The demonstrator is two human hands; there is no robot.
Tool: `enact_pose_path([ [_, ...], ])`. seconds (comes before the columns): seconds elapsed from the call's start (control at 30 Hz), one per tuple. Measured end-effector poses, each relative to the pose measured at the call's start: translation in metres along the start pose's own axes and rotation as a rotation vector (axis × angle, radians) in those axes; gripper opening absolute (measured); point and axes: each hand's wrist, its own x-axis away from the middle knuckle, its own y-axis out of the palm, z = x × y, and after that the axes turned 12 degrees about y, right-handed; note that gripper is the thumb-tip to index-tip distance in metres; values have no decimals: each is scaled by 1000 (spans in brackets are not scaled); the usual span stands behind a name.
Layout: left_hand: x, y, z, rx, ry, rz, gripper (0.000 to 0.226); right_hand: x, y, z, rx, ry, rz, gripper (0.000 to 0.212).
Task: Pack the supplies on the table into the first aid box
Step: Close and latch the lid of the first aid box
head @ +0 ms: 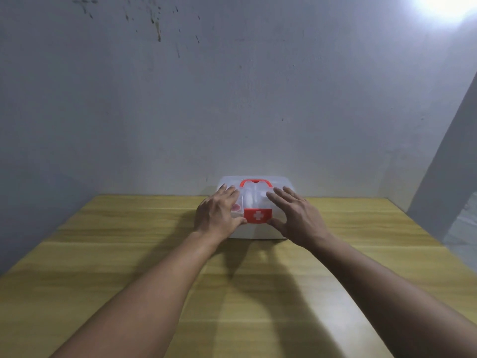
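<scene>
Setting: a bare grey wall (pixel 232 86) with dark flecks is backing a yellow wood-grain table (pixel 129 254); a bright lamp (pixel 444 6) is glaring from the upper right.

Item: the first aid box (pixel 254 210), translucent white, is sitting at the far middle of the table, close against the wall, lid down. Its red handle (pixel 254 182) is lying on top; its red latch (pixel 257 215), marked with a white cross, is facing me.

My left hand (pixel 219 215) is lying flat, fingers spread, on the lid's left half, thumb touching the latch's edge. My right hand (pixel 296 218) is spreading over the right half, thumb at the latch's other edge; contact with the lid is unclear.

Reason, as I judge it: I am bracing both sides so the box does not slide while the latch is being worked.

Supplies: none are lying loose on the table; pale shapes are showing through the lid.
</scene>
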Motion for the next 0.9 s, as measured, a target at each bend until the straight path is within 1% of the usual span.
enact_pose_path([
  [0.27, -1, 7, -2, -18, 23, 70, 65, -3, 5, 4, 2, -26, 59, 60],
  [0.37, -1, 8, -3, -10, 31, 90, 65, -4, 8, 6, -11, -29, 83, 59],
  [0.5, -6, 10, -6, -8, 14, 50, 70, -9, 8, 6, -30, -19, 74, 61],
  [0.6, -13, 12, -9, 7, 4, 27, 70, -16, 8, 6, -41, 7, 36, 62],
  [0.9, -38, 24, -20, 24, -28, 4, 72, -40, 17, 9, -94, 74, -3, 61],
])
